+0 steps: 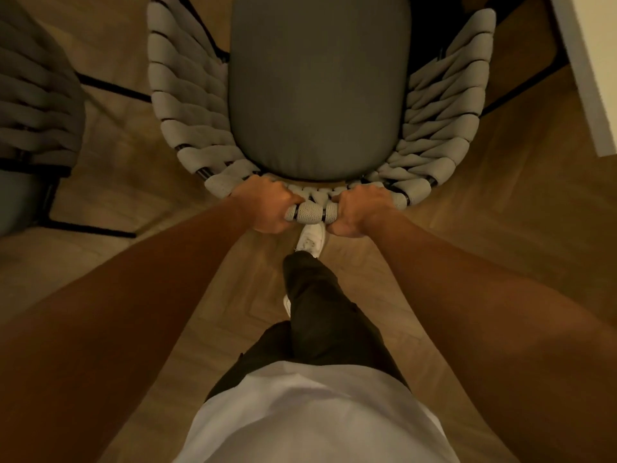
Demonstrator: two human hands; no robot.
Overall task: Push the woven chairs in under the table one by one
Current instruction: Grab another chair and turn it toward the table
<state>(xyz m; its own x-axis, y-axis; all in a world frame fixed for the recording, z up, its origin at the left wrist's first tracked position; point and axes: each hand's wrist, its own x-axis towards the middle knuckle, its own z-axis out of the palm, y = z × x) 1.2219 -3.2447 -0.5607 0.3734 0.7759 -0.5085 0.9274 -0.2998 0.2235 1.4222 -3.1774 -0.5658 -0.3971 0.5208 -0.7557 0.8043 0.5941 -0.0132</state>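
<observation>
Head view, looking straight down: woven chair (434, 135) sits centre frame, grey seat cushion (319, 91) facing up, back rail nearest the person. Left hand (267, 208) wraps the top of the woven backrest, fingers curled over the rail; right hand (359, 210) does the same just beside it, a short stretch of weave showing between the two. Both arms extended, so this reads as a push grip. One white shoe (312, 240) planted directly under the rail, dark trouser leg behind it, wood floor (500, 228) all around.

Table: only a pale edge (587, 71) shows at upper right, well off to the side of the chair. Front of the seat runs out of frame at top, so cannot tell whether it is already under the tabletop. Dark shadow beyond the right armrest may be the table's underside, not certain.

Second woven chair (36, 105) at far left, cropped, black frame legs visible; its position relative to the table cannot be told.

Progress judgement: this chair looks mid-push or about to be pushed, not finished. At least the left chair may remain; how many others are done is not shown
</observation>
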